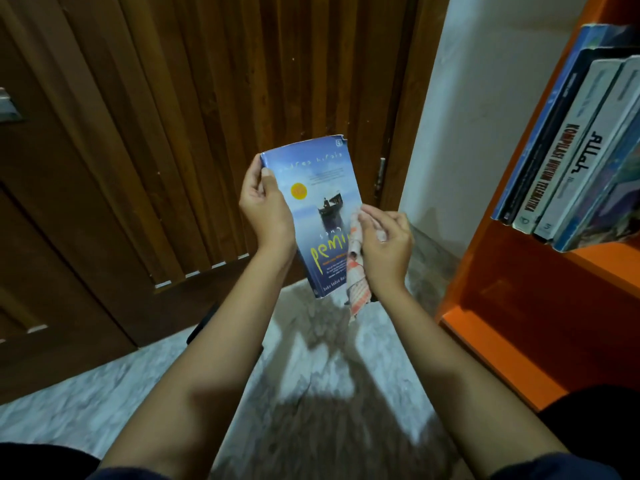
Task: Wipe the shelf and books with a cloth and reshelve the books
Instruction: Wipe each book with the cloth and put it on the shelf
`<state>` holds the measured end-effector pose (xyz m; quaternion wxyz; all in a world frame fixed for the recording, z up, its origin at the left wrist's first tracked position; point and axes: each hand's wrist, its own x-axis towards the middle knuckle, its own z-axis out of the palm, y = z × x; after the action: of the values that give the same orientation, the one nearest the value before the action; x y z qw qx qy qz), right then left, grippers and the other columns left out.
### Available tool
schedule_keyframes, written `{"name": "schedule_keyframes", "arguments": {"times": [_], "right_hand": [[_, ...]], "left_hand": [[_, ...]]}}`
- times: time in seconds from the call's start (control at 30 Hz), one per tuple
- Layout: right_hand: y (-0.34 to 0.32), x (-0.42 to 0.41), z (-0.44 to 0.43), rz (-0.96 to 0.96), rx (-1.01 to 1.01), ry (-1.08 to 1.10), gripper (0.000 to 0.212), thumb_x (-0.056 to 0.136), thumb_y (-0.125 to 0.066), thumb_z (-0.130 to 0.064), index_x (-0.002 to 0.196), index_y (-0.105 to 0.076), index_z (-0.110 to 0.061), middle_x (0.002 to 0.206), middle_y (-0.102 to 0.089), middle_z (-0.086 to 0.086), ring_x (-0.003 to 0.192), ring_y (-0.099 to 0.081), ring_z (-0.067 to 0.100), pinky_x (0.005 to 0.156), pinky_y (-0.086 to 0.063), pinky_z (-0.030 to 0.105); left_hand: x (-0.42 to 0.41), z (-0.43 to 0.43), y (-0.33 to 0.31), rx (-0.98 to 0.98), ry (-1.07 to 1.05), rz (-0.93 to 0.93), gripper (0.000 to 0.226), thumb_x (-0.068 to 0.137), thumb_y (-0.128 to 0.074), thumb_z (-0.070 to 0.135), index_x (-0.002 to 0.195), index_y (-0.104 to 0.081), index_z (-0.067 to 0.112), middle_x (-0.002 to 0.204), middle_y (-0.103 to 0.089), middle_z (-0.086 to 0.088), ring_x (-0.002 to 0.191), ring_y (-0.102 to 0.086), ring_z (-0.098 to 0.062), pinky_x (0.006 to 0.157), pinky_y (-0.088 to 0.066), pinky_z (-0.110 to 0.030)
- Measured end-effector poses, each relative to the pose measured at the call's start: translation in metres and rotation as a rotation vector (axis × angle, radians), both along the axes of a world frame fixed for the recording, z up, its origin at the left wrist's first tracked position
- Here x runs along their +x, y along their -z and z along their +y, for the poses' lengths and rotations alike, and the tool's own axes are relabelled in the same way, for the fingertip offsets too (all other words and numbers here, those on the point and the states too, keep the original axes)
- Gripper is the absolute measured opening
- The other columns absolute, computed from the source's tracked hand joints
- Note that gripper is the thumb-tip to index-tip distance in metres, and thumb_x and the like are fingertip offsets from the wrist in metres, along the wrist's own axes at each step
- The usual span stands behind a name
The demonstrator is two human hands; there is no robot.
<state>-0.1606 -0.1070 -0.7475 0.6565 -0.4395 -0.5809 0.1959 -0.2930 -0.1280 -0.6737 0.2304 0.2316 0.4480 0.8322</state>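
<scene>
Currently mid-task: my left hand [265, 209] grips a blue paperback [317, 209] by its left edge, thumb curled over the front cover, and holds it in the air in front of a wooden door [180, 109]. My right hand [382, 242] pinches a bunched orange-and-white cloth [356, 271] and presses it against the lower right of the cover; the cloth's tail hangs below the book. Judged step: wiping this cover. The back cover is hidden, so I cannot tell whether it is clean. To my right stands the orange shelf [512, 271], well apart from the book in hand. A row of books [575, 150] leans on its upper level; whether those are already wiped and reshelved I cannot tell. The shelf board [491, 323] below them shows bare orange. Remaining, as I judge: finish this book, then return it to the row.
</scene>
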Motion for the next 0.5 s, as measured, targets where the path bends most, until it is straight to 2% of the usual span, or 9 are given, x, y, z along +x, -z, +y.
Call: {"name": "schedule_keyframes", "arguments": {"times": [0.1,0.17,0.23,0.3,0.4,0.5], "right_hand": [[0.003,-0.003,-0.007,-0.004,-0.017,-0.016,0.016,0.082,-0.069,-0.011,0.097,-0.075,-0.014,0.084,-0.052,0.000,0.077,-0.054,0.010,0.072,-0.041,0.009],[0.004,-0.011,-0.022,-0.058,0.055,-0.144,0.017,0.081,-0.070,-0.009,0.098,-0.074,-0.011,0.084,-0.052,-0.001,0.078,-0.053,0.006,0.073,-0.043,0.011],[0.009,-0.018,-0.037,-0.163,0.152,-0.248,0.017,0.081,-0.070,-0.010,0.097,-0.075,-0.011,0.085,-0.054,-0.001,0.079,-0.055,0.005,0.073,-0.044,0.015],[0.017,-0.018,-0.043,-0.246,0.209,-0.279,0.015,0.084,-0.068,-0.014,0.097,-0.075,-0.013,0.085,-0.057,0.002,0.078,-0.057,0.008,0.071,-0.046,0.018],[0.025,-0.008,-0.034,-0.233,0.121,-0.206,0.017,0.084,-0.066,-0.017,0.099,-0.075,-0.016,0.082,-0.058,0.002,0.075,-0.058,0.010,0.069,-0.046,0.020],[0.018,0.006,-0.018,-0.149,-0.012,-0.122,0.017,0.084,-0.066,-0.013,0.098,-0.074,-0.015,0.084,-0.058,0.003,0.075,-0.056,0.008,0.071,-0.042,0.014]], "left_hand": [[-0.005,0.001,0.002,0.004,-0.056,-0.103,0.031,0.099,-0.041,0.004,0.128,-0.051,-0.001,0.126,-0.058,-0.019,0.112,-0.059,-0.024,0.091,-0.048,-0.029],[-0.006,0.002,0.004,0.008,-0.094,-0.144,0.032,0.099,-0.040,0.003,0.129,-0.050,-0.001,0.124,-0.059,-0.016,0.113,-0.059,-0.025,0.084,-0.049,-0.020],[-0.007,0.000,0.004,-0.002,-0.116,-0.152,0.032,0.099,-0.039,0.004,0.129,-0.049,-0.001,0.119,-0.060,-0.011,0.105,-0.062,-0.018,0.072,-0.048,-0.009],[-0.011,-0.003,0.007,-0.007,-0.112,-0.160,0.032,0.099,-0.040,0.004,0.130,-0.050,0.000,0.119,-0.060,-0.011,0.101,-0.060,-0.015,0.066,-0.047,-0.007],[-0.015,-0.009,0.010,-0.008,-0.073,-0.147,0.032,0.099,-0.041,0.006,0.130,-0.050,0.002,0.125,-0.059,-0.015,0.101,-0.060,-0.016,0.069,-0.050,-0.012],[-0.013,-0.015,0.010,-0.004,-0.026,-0.083,0.032,0.099,-0.043,0.006,0.129,-0.052,0.003,0.128,-0.058,-0.014,0.112,-0.059,-0.023,0.085,-0.051,-0.022]]}}
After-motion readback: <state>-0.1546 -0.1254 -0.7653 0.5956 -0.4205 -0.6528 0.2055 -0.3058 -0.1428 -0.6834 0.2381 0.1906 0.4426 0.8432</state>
